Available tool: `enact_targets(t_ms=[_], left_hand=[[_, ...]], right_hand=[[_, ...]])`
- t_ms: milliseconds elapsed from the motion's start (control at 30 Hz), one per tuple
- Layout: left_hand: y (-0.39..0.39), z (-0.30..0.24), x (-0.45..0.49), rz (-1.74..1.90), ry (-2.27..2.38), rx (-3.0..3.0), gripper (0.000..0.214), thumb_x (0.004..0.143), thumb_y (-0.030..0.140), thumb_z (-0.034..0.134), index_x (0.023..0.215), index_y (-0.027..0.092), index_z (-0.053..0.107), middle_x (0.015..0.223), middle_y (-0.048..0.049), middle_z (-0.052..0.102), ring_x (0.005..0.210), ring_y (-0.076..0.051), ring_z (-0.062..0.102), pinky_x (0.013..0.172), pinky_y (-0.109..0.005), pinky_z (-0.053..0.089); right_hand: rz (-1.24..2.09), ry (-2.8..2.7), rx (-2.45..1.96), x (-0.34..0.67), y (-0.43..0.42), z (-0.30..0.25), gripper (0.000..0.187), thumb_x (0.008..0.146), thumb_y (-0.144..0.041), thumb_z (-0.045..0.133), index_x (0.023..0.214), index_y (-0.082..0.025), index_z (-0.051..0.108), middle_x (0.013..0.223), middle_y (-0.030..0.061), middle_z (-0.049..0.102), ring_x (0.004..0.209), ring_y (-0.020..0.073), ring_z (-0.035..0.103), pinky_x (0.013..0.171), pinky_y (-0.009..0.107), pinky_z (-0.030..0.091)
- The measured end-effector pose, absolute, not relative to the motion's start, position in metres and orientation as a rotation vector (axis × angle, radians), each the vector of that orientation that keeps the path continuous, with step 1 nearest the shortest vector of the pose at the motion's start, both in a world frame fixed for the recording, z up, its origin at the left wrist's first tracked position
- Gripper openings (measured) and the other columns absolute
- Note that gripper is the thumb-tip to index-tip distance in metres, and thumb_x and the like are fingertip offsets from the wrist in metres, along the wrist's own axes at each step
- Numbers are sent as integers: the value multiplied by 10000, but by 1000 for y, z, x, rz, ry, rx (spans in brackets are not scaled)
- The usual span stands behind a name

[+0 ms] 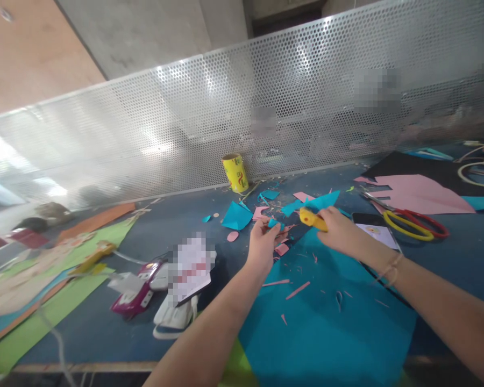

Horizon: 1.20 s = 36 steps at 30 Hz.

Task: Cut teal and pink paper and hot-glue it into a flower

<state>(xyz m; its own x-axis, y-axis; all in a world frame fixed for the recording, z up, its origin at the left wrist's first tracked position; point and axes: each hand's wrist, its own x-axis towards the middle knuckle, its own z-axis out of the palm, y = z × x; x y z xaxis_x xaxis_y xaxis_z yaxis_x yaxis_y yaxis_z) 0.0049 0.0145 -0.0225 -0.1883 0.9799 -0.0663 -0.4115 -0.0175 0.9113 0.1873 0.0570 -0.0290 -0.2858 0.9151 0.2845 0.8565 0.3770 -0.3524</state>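
Item: small blue piece (276, 224), between the fingertips of our left hand (263, 240), which pinch it above the scraps. Item: yellow tool, seemingly a glue gun (314, 220), our right hand (337, 230) wrapped round it; its front faces the left hand, the tip too blurred to read. The two hands stand apart. Handling note: we would judge it best to grip the piece by its edge, steady the tool and keep fingertips clear of its tip. Beneath: large blue sheet (331, 328), strewn with pink strips (297, 290). Beyond: yellow cylinder (235, 173), upright; right, scissors (388, 215), beside pink sheet (423, 196).
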Motion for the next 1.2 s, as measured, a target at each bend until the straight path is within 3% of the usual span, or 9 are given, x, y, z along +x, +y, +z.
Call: enact_targets(t_ms=[167,233,367,500,633,733,800,1033,1200], left_hand=[[22,-27,-2,1606,1093,775,242,619,200,668,759,163,474,729,14,563,698,-96,585,736,-278,486],[25,-29,-4,1639,1148,796,223,620,215,660,752,160,488,729,14,558,677,-77,555,695,-235,468],[28,-32,-6,1655,1214,811,236,614,241,660,763,157,498,681,29,527,584,-53,502,586,-188,411],[27,-32,-6,1645,1222,811,256,606,258,667,749,164,477,651,39,507,565,-56,490,580,-198,406],[26,-31,-5,1637,1212,825,257,608,261,665,745,173,465,647,44,495,567,-61,491,578,-204,409],[25,-30,-4,1642,1192,811,247,611,246,657,745,172,463,647,47,489,565,-58,488,586,-205,411],[25,-29,-4,1641,1180,811,233,617,231,646,750,171,465,649,45,495,564,-58,489,589,-207,410],[24,-29,-4,1608,1170,847,284,612,193,642,836,181,469,636,44,527,551,-67,510,568,-209,405],[24,-31,-3,1574,1160,905,330,614,203,644,902,192,483,613,57,515,551,-82,542,601,-240,451]], right_hand=[[1002,-1819,-1270,190,57,-14,190,659,-194,446,831,-185,524,525,-36,460,447,113,437,442,246,353],[1161,-1682,-1178,189,55,-11,147,689,-236,460,811,-179,517,461,-57,407,403,102,401,417,240,344],[1042,-1726,-1220,189,45,-1,199,762,-389,490,785,-192,516,457,-40,459,438,128,479,424,251,379],[801,-1800,-1277,190,37,9,239,742,-410,550,858,-209,496,473,-40,491,412,133,491,399,257,388],[886,-1772,-1156,191,37,10,377,722,-353,587,1045,-245,426,675,-18,564,411,109,483,366,246,392],[976,-1718,-1059,194,41,6,434,701,-288,606,1071,-280,379,932,8,564,430,76,481,374,237,404],[1013,-1689,-1014,196,43,3,453,687,-245,609,1066,-292,367,993,2,534,424,55,464,374,228,398],[1310,-1699,-830,199,35,9,513,680,-137,528,1104,-290,284,546,-105,474,379,82,447,369,199,365],[1432,-1791,-852,195,25,17,489,624,-87,469,1032,-270,270,456,-128,453,327,93,466,334,189,351]])
